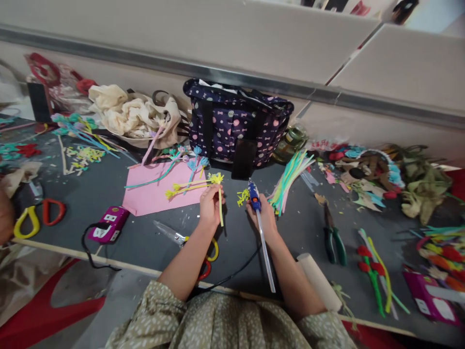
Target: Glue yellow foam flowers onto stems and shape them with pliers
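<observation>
My left hand [209, 206] is closed around a thin yellow paper-flower stem [220, 203], held upright with its frilly yellow head at the top. My right hand [264, 215] grips a blue hot glue gun [254, 196], nozzle pointing away from me, a clear glue stick [266, 252] trailing back over my wrist. A small scrap of fringed yellow paper [242, 196] lies just left of the gun's nozzle. More yellow and blue paper flowers lie on a pink sheet [152, 196] beside my left hand.
A polka-dot bag [236, 121] stands behind my hands with a bundle of coloured straws [288, 182] to its right. Scissors [174, 235] lie under my left forearm, green pliers [332, 237] to the right, a pink tape dispenser [108, 224] and red-and-yellow scissors [38, 215] at left.
</observation>
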Demonstrator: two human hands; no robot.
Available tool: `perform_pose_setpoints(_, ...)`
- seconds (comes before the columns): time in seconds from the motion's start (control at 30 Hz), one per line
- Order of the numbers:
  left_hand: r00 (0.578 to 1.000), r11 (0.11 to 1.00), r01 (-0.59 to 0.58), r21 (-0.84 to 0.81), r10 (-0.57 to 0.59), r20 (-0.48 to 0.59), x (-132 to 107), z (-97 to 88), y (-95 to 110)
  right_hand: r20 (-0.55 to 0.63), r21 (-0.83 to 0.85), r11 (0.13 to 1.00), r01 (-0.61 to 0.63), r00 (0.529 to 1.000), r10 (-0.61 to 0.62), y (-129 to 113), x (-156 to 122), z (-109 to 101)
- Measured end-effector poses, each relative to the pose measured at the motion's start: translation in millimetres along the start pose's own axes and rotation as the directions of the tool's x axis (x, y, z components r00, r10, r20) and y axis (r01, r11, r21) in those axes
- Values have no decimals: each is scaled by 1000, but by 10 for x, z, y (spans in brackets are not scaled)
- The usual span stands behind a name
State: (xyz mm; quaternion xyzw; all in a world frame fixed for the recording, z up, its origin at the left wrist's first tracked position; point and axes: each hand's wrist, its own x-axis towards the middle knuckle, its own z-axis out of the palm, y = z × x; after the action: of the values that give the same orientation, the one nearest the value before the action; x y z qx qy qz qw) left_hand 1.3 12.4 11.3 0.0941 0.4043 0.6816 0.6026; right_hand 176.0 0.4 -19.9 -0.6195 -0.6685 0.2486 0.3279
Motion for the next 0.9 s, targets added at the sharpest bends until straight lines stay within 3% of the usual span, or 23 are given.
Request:
perform_pose_setpoints(0.23,995,998,-52,-20,50,-88,68,-41,-57,132,-328,945,-16,989,63,-172,59,108)
perform_pose_setpoints(0.5,991,999,-41,-7,40,-128,136,-65,-148,145,-402,915,-12,986,77,-125,102,247)
perform_pose_setpoints(0.6,991,999,-39,28,42,-124,178,-98,-211,118,-287,955,-71,987,109,-94,118,208)
perform_pose_setpoints(0.67,994,999,-20,38,25,-110,201,-116,-237,89,-51,989,-141,985,145,-66,127,156)
perform_pose_setpoints(0.77,997,997,47,62,-43,-63,203,-111,-246,68,312,931,-191,982,179,-41,150,67)
perform_pose_setpoints(0.9,981,981,169,100,-177,83,139,-37,-230,145,503,837,-214,976,162,-80,187,-52)
